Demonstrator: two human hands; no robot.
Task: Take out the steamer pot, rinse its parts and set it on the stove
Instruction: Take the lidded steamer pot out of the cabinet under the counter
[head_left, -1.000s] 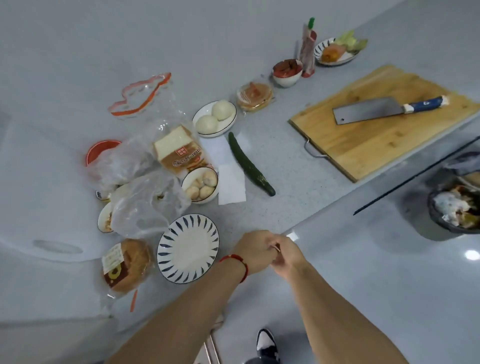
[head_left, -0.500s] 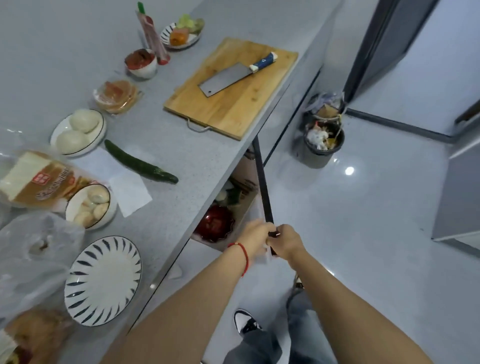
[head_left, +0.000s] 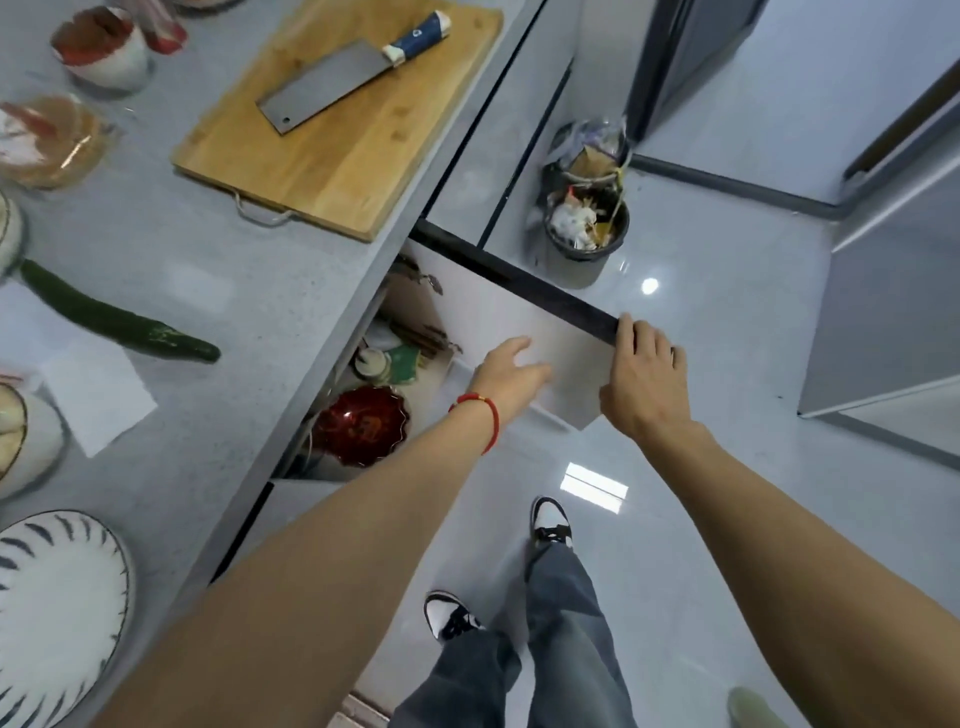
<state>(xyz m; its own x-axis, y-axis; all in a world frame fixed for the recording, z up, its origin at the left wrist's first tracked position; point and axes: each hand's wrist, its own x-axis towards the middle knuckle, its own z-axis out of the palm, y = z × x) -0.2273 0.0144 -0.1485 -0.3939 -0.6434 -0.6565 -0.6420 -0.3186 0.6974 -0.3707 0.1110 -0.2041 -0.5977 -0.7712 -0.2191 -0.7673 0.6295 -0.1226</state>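
A cabinet door (head_left: 524, 332) under the grey counter (head_left: 249, 291) stands swung out, its pale inner face showing. My right hand (head_left: 641, 382) grips the door's dark top edge near the outer corner. My left hand (head_left: 511, 371), with a red cord on the wrist, hovers with fingers apart in front of the door's inner face, holding nothing. Inside the cabinet I see a dark red scalloped bowl (head_left: 363, 431), a small jar and a green packet (head_left: 402, 361). No steamer pot shows in this view.
On the counter lie a wooden cutting board (head_left: 353, 140) with a cleaver (head_left: 343, 73), a cucumber (head_left: 117, 322), several bowls and a striped plate (head_left: 52, 608). A full black trash bin (head_left: 587, 223) stands on the floor past the door. My feet are below.
The cabinet door has swung from shut to wide open. My left hand let go of its edge and moved toward the opening; my right hand stays on the edge.
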